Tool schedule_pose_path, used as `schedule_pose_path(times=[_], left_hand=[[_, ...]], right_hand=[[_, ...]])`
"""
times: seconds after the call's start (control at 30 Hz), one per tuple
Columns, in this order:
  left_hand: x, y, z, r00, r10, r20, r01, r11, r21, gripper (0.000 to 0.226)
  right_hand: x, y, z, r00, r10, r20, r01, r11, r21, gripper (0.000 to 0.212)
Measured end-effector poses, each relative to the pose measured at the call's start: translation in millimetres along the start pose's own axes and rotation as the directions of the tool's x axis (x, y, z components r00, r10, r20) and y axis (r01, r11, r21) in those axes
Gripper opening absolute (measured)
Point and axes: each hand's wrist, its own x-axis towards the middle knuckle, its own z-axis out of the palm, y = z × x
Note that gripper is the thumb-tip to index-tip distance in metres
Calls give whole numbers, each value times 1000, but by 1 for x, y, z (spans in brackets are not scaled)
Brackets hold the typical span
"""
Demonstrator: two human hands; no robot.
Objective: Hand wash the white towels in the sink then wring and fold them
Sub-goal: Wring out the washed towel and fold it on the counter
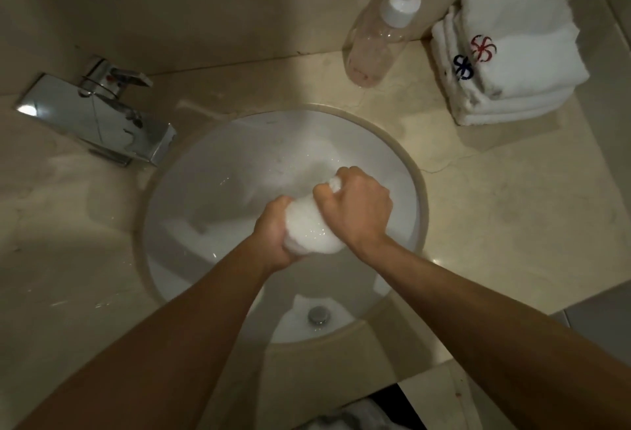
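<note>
Wringing soaked towel (pixel 309 229) over sink (pixel 403 156): left hand (pixel 273 235), right hand (pixel 355 206) clenched around opposite ends; heavy, limp, slippery.

- Left hand (pixel 273 235), right hand (pixel 355 207): both in closed grip on one bunched wet towel (pixel 309 228), held over the sink (pixel 191 190).
- Tap (pixel 99 115): on worktop (pixel 495 211), beside sink.
- Bottle (pixel 379 36), folded towel stack (pixel 512 64): worktop, back right corner.
</note>
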Motion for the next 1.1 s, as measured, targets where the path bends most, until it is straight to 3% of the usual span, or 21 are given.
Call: schedule_pose_path(times=[0.07,0.17,0.23,0.27,0.33,0.37,0.4,0.47,0.53,0.57,0.67,0.7,0.77,0.83,0.93,1.0,1.1], left_hand=[[-2,7,2,1000,15,-19,-15,1000,6,28],[-2,16,-1,980,189,-67,-187,982,30,67],[-18,18,-2,921,378,-95,-364,921,139,77],[-27,15,-4,867,493,-72,-468,854,227,71],[-49,9,-9,700,708,96,-645,568,511,67],[-58,7,-14,615,758,219,-685,376,624,71],[-63,8,-19,539,772,337,-706,196,681,71],[-63,16,-28,461,743,485,-677,-59,734,61],[-54,21,-30,421,736,530,-632,-181,754,56],[-51,20,-30,417,745,520,-655,-150,741,53],[-40,11,-27,489,782,386,-794,216,569,39],[-39,6,-24,511,789,341,-801,292,523,36],[-35,-4,-19,546,815,191,-782,415,465,30],[-31,-14,-12,633,773,-32,-725,607,326,23],[-30,-25,1,811,524,-261,-545,839,-11,20],[-31,-28,3,894,363,-262,-404,906,-126,19],[-28,-25,-1,971,178,-163,-207,962,-181,26]], right_hand=[[0,0,0,999,51,8,-52,998,36,42],[-2,-2,-3,968,249,14,-247,949,196,45],[-13,0,-1,882,462,97,-456,782,425,46],[-21,1,1,809,549,210,-565,627,536,48],[-34,4,1,627,589,510,-738,240,630,55],[-38,7,0,550,556,623,-782,83,617,56],[-40,10,-1,510,520,685,-799,-8,601,52],[-42,11,-5,492,505,709,-817,-15,577,43],[-43,10,-4,501,548,670,-822,60,566,38],[-45,7,-4,509,555,657,-822,87,563,36],[-42,0,-2,580,595,556,-773,188,606,46],[-40,-2,-4,614,619,489,-749,263,608,51],[-36,-6,-11,692,644,327,-686,445,576,34],[-31,-9,-16,783,605,148,-590,646,484,34],[-25,-19,-20,933,348,-91,-305,900,312,37],[-18,-24,-20,984,142,-109,-122,977,176,33],[-7,-27,-21,994,-99,-53,102,993,60,34]])
